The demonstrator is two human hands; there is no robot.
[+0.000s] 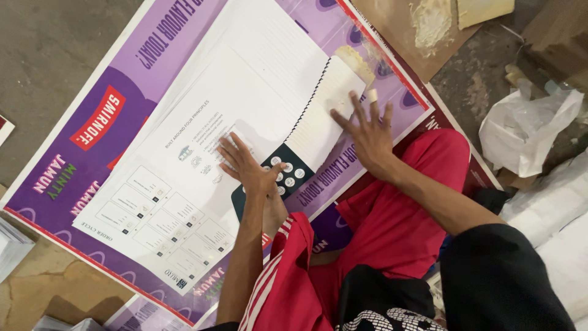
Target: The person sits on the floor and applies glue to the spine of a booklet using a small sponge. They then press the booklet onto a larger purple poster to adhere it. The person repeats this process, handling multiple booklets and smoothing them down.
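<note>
A large white printed sheet (184,184) with small boxes and diagrams lies on a purple poster (116,92) spread on the floor. My left hand (248,164) presses flat on this sheet, fingers spread, beside a dark blue panel (288,175) with white round marks. My right hand (367,132) lies flat with fingers apart on a narrower white sheet (318,119) that has a dotted black edge. One finger of that hand has a pale wrap on its tip. Neither hand grips anything. My legs in red shorts (392,227) rest on the poster's near edge.
A brown board (398,37) smeared with pale paste lies at the top. To the right are a crumpled white plastic bag (527,132) and white bundles (563,239). Grey concrete floor (43,49) is at the left, with a paper stack (11,245) at the lower left.
</note>
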